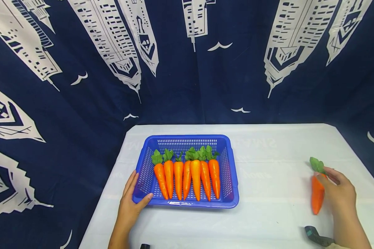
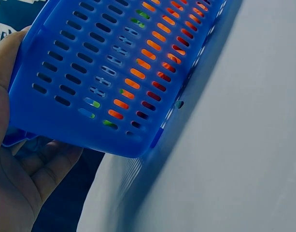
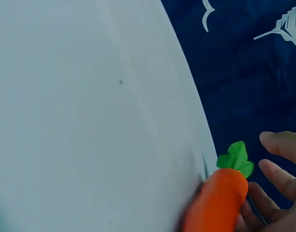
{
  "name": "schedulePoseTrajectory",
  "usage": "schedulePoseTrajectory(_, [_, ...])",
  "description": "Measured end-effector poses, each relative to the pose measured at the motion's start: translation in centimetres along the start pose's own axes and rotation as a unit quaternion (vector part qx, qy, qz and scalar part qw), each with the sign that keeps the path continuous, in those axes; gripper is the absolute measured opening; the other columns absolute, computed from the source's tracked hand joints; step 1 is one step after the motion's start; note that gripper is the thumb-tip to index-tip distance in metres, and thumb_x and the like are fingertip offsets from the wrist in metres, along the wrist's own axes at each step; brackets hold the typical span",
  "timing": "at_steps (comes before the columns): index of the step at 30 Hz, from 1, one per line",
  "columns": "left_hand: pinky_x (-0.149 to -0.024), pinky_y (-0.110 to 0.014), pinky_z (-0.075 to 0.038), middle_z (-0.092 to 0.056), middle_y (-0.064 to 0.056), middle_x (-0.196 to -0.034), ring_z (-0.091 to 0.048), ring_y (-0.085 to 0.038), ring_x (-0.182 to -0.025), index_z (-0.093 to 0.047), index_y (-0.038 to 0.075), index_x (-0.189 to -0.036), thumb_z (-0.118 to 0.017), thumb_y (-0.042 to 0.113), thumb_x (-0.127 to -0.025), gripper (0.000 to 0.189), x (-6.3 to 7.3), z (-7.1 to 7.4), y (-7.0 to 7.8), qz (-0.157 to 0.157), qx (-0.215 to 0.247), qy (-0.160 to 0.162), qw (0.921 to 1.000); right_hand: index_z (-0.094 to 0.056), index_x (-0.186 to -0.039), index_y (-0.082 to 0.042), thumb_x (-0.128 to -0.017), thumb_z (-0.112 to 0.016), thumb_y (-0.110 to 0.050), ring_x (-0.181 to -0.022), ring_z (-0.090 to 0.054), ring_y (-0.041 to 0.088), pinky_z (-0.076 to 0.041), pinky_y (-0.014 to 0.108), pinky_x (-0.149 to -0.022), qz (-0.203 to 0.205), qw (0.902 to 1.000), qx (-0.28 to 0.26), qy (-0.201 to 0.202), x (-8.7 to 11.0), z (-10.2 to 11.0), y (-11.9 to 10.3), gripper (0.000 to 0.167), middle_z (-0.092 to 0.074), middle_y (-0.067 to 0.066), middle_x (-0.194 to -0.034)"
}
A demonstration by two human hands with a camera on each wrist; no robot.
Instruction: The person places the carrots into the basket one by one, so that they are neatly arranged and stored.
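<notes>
A blue plastic basket point(image 1: 205, 204) holds several orange carrots point(image 1: 195, 176), lined up side by side with their green leaves toward the far wall. My left hand point(image 1: 131, 197) holds the basket's near left corner. Its thumb point(image 2: 5, 58) lies along one wall and the fingers point(image 2: 56, 164) against the adjoining one. Far to the right, my right hand point(image 1: 339, 190) is over a single orange carrot point(image 1: 317, 197) with green leaves. In the right wrist view, the fingers point(image 3: 283, 181) are spread beside this carrot point(image 3: 218, 203), and gaps show around its leaves. Any contact is unclear.
A white cloth covers the table point(image 1: 268, 207). Dark blue fabric point(image 1: 199, 86) with white building prints hangs behind and down the sides. A dark device point(image 1: 318, 237) sits by the right wrist, and a small black object point(image 1: 145, 246) shows at the bottom edge.
</notes>
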State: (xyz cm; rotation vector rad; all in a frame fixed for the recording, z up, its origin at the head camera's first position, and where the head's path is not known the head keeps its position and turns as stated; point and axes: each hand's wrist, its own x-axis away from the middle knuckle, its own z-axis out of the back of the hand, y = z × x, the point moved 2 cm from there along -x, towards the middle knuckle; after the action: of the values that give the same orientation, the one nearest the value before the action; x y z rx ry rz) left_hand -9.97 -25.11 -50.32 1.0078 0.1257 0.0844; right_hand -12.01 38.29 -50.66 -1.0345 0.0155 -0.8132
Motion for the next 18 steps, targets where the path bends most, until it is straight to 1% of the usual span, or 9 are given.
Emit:
schedulePoseTrajectory(2, [-0.123,-0.066,-0.017,-0.019,0.007,-0.170,-0.015,-0.029,-0.158,-0.032,0.030,-0.159,-0.082,0.033,-0.085,0.089,0.0,0.0,0.0,0.003,0.000,-0.001,1.0000,-0.028,-0.160,-0.033,-0.099,-0.059,-0.048,-0.156,-0.016,0.042,-0.028,0.062,-0.121,-0.007,1.0000,0.003,-0.005,-0.1,-0.2,0.3,0.070,-0.014,0.014,-0.170])
schedulePoseTrajectory(6, [-0.124,-0.065,-0.017,-0.019,0.007,-0.170,-0.016,-0.028,-0.158,-0.033,0.029,-0.159,-0.083,0.030,-0.084,0.091,-0.1,0.0,-0.1,0.000,0.001,0.002,1.0000,-0.029,-0.160,-0.031,-0.099,-0.062,-0.039,-0.151,-0.026,0.045,-0.031,0.060,-0.120,-0.015,0.9998,0.013,-0.007,-0.4,-0.6,0.6,0.070,-0.020,0.019,-0.168])
schedulePoseTrajectory(10, [-0.125,-0.063,-0.017,-0.021,0.006,-0.169,-0.018,-0.026,-0.158,-0.034,0.028,-0.159,-0.085,0.026,-0.083,0.091,-0.1,-0.1,-0.1,-0.008,0.003,0.008,0.9999,-0.029,-0.160,-0.022,-0.099,-0.063,-0.032,-0.149,-0.028,0.049,-0.033,0.063,-0.117,-0.002,0.9994,0.032,-0.013,-0.5,-0.8,1.0,0.071,-0.020,0.025,-0.166])
schedulePoseTrajectory(13, [-0.124,-0.064,-0.017,-0.021,0.005,-0.169,-0.018,-0.026,-0.158,-0.034,0.028,-0.159,-0.085,0.027,-0.083,0.091,-0.2,-0.1,-0.2,-0.007,0.004,0.008,0.9999,-0.029,-0.160,-0.019,-0.099,-0.064,-0.028,-0.148,-0.026,0.053,-0.034,0.066,-0.115,0.008,0.9988,0.044,-0.021,-0.6,-0.9,1.3,0.071,-0.016,0.028,-0.166])
schedulePoseTrajectory(18, [-0.125,-0.063,-0.016,-0.021,0.006,-0.169,-0.017,-0.025,-0.158,-0.034,0.028,-0.159,-0.084,0.027,-0.083,0.091,-0.2,-0.1,-0.2,-0.007,0.008,0.007,0.9999,-0.029,-0.160,-0.023,-0.099,-0.064,-0.029,-0.146,-0.030,0.053,-0.036,0.066,-0.114,0.002,0.9988,0.038,-0.032,-0.7,-1.0,1.5,0.071,-0.018,0.028,-0.165])
